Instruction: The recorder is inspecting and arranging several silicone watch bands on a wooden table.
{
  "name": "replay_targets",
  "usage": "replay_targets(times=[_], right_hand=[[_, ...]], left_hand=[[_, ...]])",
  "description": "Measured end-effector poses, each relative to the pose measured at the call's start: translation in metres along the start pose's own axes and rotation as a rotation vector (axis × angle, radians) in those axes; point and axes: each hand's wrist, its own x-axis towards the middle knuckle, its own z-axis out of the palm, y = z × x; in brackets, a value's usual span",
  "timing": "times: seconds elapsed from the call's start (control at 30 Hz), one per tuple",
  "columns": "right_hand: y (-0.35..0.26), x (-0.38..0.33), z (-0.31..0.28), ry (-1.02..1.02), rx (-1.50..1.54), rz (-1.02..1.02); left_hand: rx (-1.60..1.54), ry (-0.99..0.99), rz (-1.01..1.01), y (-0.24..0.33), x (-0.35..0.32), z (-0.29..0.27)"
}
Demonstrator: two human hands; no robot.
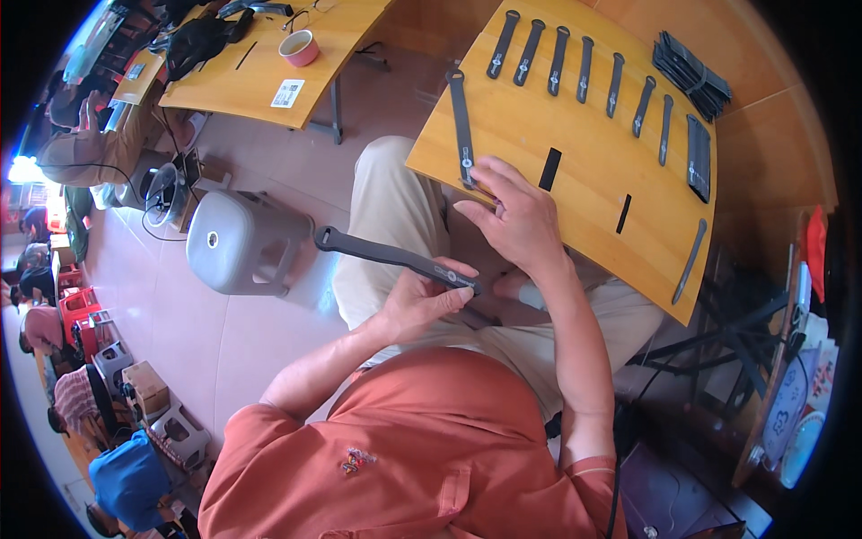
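My left hand [420, 301] is closed on a dark grey strap [377, 250], pinching one end between thumb and fingers. The strap's other end, with a slotted loop, points left over my knee. My right hand [516, 216] is at the table's near left edge, thumb and forefinger apart. Its fingertips are by the lower end of another dark strap [461, 126] that lies on the tabletop. Whether they touch it is hard to tell. Along the far side of the yellow wooden table [503, 135] several similar straps [557, 61] lie side by side.
A bundle of dark straps [691, 76] lies at the table's far right corner, a flat stack [699, 157] below it. One strap [690, 260] lies near the right edge. A grey stool [238, 242] stands to my left. Another table [350, 27] holds a pink bowl [299, 48]. People sit farther left.
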Motion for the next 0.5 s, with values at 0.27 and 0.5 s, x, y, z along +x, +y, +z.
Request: replay_targets(times=[0.27, 0.5], right_hand=[[-0.012, -0.063, -0.014, -0.132, 0.43, 0.157], [-0.016, -0.1, -0.017, -0.174, 0.488, 0.193]], left_hand=[[0.02, 0.039, -0.022, 0.0, 0.002, -0.004], [0.022, 0.032, 0.012, 0.003, 0.008, -0.007]])
